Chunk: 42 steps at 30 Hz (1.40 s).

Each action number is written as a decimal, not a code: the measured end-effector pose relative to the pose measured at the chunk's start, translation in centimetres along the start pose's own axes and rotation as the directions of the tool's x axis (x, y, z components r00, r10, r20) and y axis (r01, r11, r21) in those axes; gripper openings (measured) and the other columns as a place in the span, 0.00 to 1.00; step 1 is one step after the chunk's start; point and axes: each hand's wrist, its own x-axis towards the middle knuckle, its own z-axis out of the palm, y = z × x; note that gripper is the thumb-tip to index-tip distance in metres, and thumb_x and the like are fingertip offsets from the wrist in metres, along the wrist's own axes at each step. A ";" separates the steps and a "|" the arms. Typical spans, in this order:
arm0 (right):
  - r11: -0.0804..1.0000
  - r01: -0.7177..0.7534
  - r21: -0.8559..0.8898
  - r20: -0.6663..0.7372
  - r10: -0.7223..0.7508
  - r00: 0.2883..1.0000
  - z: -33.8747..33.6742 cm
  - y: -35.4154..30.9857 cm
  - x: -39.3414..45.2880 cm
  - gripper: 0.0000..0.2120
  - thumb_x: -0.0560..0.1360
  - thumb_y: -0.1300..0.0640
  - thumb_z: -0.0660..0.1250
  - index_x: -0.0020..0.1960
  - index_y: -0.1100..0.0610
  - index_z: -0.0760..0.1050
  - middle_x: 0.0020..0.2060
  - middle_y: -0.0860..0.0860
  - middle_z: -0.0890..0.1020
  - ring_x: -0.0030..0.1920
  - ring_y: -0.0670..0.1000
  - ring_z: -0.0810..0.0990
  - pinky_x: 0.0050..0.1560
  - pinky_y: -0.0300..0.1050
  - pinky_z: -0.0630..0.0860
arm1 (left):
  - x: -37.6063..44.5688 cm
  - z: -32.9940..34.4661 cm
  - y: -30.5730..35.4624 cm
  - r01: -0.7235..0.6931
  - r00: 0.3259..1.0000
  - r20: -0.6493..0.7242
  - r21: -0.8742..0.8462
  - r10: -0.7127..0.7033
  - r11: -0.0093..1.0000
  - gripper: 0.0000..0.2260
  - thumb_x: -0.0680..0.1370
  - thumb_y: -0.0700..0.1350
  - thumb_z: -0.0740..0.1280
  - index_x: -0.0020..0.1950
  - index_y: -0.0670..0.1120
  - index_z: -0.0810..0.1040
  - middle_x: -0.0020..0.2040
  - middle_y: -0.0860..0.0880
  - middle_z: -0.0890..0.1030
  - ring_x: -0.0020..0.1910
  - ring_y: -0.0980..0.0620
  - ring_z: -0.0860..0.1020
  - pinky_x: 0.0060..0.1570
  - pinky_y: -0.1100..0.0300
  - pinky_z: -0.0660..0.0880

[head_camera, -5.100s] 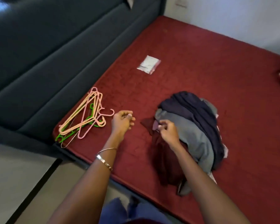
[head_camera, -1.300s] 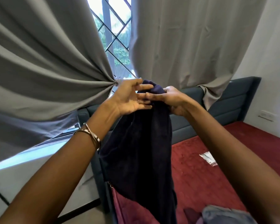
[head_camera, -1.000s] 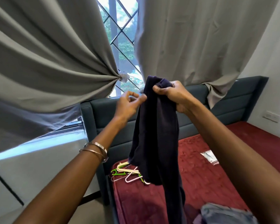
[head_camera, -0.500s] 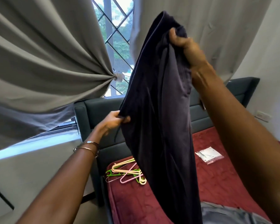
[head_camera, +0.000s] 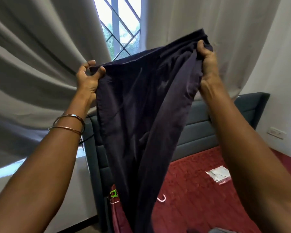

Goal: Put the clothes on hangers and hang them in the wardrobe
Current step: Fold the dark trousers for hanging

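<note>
Head view: the dark garment (head_camera: 141,115) hangs at frame centre, stretched by its top edge between the left hand (head_camera: 88,78) and right hand (head_camera: 207,61), fingers pinching cloth. Straightening seems underway; next needs a hanger (head_camera: 113,194), partly hidden on the bed (head_camera: 200,199) below.

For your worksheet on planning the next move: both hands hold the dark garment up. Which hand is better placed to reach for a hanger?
Probably the left hand: the hangers lie on the bed's left corner, below it. The right hand grips the dark garment higher and can keep holding it.
</note>
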 end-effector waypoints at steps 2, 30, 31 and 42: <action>0.992 -0.048 -0.116 -0.116 0.035 0.993 -2.1 0.5 -0.6 0.15 0.69 0.59 0.75 0.52 0.67 0.80 0.47 0.63 0.84 0.47 0.62 0.84 0.54 0.60 0.79 | 0.0 -0.4 0.2 0.045 0.998 0.046 0.018 -0.045 0.999 0.12 0.75 0.34 0.69 0.57 0.42 0.72 0.40 0.52 0.77 0.29 0.63 0.78 0.33 0.68 0.76; 0.382 -0.486 -0.786 -0.489 0.098 0.867 -15.5 18.0 -16.7 0.17 0.70 0.50 0.75 0.51 0.62 0.79 0.49 0.58 0.83 0.53 0.57 0.80 0.44 0.41 0.69 | -18.9 1.1 -16.0 0.412 0.819 -0.039 0.734 -0.573 0.539 0.17 0.65 0.56 0.75 0.39 0.42 0.81 0.41 0.45 0.83 0.42 0.48 0.81 0.41 0.55 0.77; 0.356 -0.451 -0.818 -0.434 0.132 0.891 -15.1 18.5 -17.4 0.16 0.70 0.51 0.76 0.51 0.61 0.79 0.47 0.56 0.84 0.52 0.55 0.81 0.42 0.39 0.67 | -19.9 1.6 -16.2 0.405 0.799 0.000 0.740 -0.602 0.537 0.16 0.67 0.54 0.75 0.38 0.42 0.81 0.39 0.46 0.82 0.41 0.49 0.81 0.38 0.57 0.76; 0.321 -0.366 -0.873 -0.286 0.269 0.920 -16.3 20.4 -21.8 0.08 0.70 0.57 0.72 0.49 0.53 0.78 0.37 0.46 0.81 0.40 0.46 0.79 0.40 0.37 0.71 | -25.6 0.8 -18.3 0.621 0.502 0.149 0.624 -0.852 0.475 0.05 0.72 0.44 0.73 0.43 0.43 0.84 0.46 0.42 0.84 0.49 0.44 0.83 0.48 0.45 0.81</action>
